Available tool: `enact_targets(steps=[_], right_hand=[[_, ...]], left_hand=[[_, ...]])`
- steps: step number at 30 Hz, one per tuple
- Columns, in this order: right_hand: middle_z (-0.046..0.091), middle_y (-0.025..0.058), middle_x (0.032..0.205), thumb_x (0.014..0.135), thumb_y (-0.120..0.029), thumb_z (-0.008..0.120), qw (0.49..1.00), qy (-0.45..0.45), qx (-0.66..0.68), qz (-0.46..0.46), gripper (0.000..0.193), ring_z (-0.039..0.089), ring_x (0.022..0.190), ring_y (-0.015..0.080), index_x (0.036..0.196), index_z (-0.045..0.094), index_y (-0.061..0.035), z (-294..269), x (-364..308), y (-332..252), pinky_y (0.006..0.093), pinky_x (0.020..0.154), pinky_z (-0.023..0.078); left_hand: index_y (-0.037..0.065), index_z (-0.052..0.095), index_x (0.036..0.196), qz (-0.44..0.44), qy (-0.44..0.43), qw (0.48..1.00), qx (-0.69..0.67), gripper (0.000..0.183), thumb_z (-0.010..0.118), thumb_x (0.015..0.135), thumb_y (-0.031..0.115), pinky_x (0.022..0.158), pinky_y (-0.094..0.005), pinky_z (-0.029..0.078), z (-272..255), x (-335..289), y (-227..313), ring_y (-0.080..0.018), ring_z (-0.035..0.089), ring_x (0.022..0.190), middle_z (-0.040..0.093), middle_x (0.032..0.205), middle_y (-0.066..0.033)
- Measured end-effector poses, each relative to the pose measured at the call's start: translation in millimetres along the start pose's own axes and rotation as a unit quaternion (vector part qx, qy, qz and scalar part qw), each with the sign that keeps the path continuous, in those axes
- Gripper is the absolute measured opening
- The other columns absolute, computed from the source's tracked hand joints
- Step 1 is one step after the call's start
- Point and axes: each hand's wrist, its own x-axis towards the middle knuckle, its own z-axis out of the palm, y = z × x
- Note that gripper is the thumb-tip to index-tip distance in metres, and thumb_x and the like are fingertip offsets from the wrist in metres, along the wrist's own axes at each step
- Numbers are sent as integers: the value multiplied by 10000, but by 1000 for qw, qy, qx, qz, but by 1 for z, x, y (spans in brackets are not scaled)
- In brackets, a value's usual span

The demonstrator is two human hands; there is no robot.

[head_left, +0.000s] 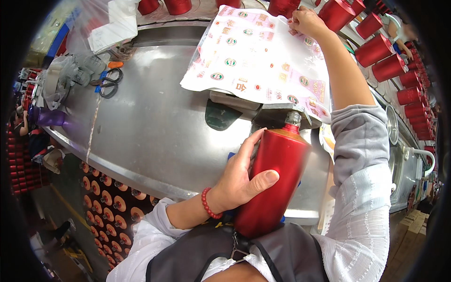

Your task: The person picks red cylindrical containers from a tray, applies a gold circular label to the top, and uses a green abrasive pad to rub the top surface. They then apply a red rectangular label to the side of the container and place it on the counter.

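A large red bottle (277, 181) with a gold shoulder and a clear-topped neck leans against my body, tilted away from me. My left hand (242, 181) is wrapped round its left side, thumb across the front. My right hand (307, 22) reaches to the far edge of a printed white sheet (263, 56), its fingers pinched together at the sheet's upper right corner. What the fingertips grip is too small to make out fully, though they touch the paper. The sheet lies over a raised support, with a dark green piece (221, 116) showing below its edge.
Black-handled scissors (111, 83) lie at the left of the metal table (141, 127), near a clear plastic bag. Red bottles (373, 49) line the far and right side. Many more bottles (110, 216) stand packed below left. A sink tap (425, 157) is at the right.
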Motion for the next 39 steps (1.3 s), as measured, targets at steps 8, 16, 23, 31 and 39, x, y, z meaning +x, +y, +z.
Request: enact_targets(steps=[8,16,23,31,39], right_hand=[[612,107,1036,916,-243,698,971,221,8,-87,190,603,1041,302,927,673,-56,-76,-74,-34,403,871,514],[641,81,1119,902,-135,736,945,264,163,-103,160,634,942,223,915,645,-5,-233,-234,-109,332,798,505],[624,138,1204,922,-103,710,939,195,263,-109,122,596,1168,257,907,636,-6,-289,-325,-153,404,975,472],[596,193,1209,951,-143,660,918,137,333,-165,180,572,1181,288,891,583,8,-317,-350,-176,428,1021,422],[627,59,1012,930,-232,727,892,90,443,19,238,616,874,172,882,639,-16,-183,-324,-195,314,731,518]], left_hand=[[-69,200,1525,11,-22,1000,-4,951,645,941,536,1082,-372,419,1,2,5,-232,494,1304,438,1451,-189],[-85,9,1559,191,-130,907,352,1192,637,875,663,1182,-543,184,-19,-51,7,-396,297,1463,249,1575,-297],[-84,86,1560,278,-98,763,575,1179,819,741,342,1160,-641,186,-10,-79,8,-466,477,1315,475,1429,-286],[-66,110,1563,285,-55,820,493,1163,831,769,385,1145,-535,306,-12,-83,-19,-464,480,1316,417,1487,-292],[-53,116,1567,285,-33,817,500,1141,785,803,468,1166,-504,276,-3,-84,-27,-440,418,1384,389,1503,-295]])
